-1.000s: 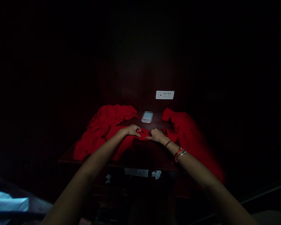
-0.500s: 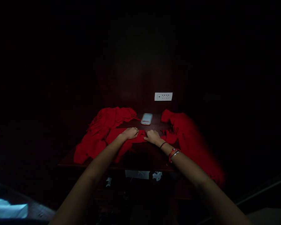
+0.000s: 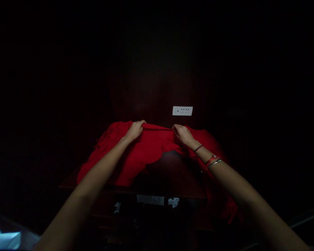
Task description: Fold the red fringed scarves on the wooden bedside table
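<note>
A red fringed scarf (image 3: 149, 146) spreads over the dark wooden desk (image 3: 175, 174). My left hand (image 3: 136, 129) grips its far edge left of centre, fingers closed around the fabric. Further right along the same edge, my right hand (image 3: 182, 134) pinches the cloth. Between the two hands the edge is stretched nearly straight and lifted a little. Rumpled folds and fringe lie to the left, while the right part hangs over the desk's side. A dark cord and red and silver bracelets (image 3: 213, 161) circle my right wrist and forearm.
A white socket plate (image 3: 182, 111) is set in the dark wall behind the desk. White paper scraps (image 3: 150, 199) show below the desk's front edge. Something pale and bluish (image 3: 5, 238) lies at the lower left. Most surroundings are too dark to make out.
Both hands have moved apart and away from me, drawing the scarf edge toward the wall. Cloth now covers the area where the phone lay, and the phone is out of sight.
</note>
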